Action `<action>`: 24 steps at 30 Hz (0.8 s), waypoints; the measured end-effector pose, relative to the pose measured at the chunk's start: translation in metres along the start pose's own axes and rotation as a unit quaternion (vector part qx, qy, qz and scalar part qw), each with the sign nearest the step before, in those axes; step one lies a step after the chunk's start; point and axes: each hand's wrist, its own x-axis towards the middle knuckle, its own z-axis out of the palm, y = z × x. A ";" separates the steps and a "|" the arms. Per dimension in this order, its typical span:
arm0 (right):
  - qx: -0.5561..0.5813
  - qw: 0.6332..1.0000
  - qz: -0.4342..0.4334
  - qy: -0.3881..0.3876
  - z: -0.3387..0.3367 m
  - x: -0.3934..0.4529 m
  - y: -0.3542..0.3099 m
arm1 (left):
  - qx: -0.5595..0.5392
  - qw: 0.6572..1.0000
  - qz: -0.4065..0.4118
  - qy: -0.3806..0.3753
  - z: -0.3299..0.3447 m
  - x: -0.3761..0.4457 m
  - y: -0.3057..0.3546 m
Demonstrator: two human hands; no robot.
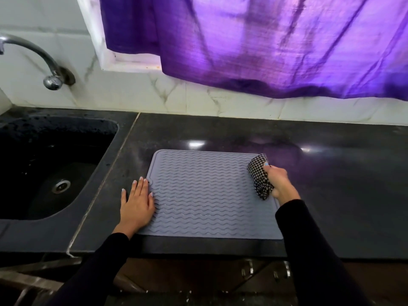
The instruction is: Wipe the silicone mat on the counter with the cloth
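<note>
Grey silicone mat [207,193] with wavy ridges, lower centre on glossy black counter [331,173], left hand [136,204] flat, fingers together, on its left edge, right hand [279,182] clenched around bunched black-and-white checked cloth [259,175] at its right edge.

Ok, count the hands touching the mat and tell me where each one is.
2. The left hand lies flat on the left edge of the silicone mat; the right hand grips the checked cloth at the mat's right edge. None seems hidden.
</note>
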 end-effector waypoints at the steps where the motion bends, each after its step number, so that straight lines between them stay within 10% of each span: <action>1: -0.055 0.997 -0.034 0.040 0.003 0.002 -0.002 | 0.001 1.000 0.002 0.009 -0.002 0.003 0.001; 9: -0.519 0.800 -0.296 0.047 0.062 -0.013 0.063 | 0.009 0.998 0.054 0.032 -0.006 0.055 0.006; 16: -0.431 0.844 -0.319 0.012 0.036 -0.004 0.049 | 0.008 0.995 0.098 -0.007 0.006 0.084 -0.006; 21: -0.157 0.983 -0.098 0.003 0.020 0.024 0.008 | -0.003 0.996 0.094 -0.002 0.006 0.082 -0.005; 24: -0.096 0.988 -0.055 0.108 0.023 0.036 -0.014 | -0.003 0.996 0.091 0.002 0.009 0.082 -0.004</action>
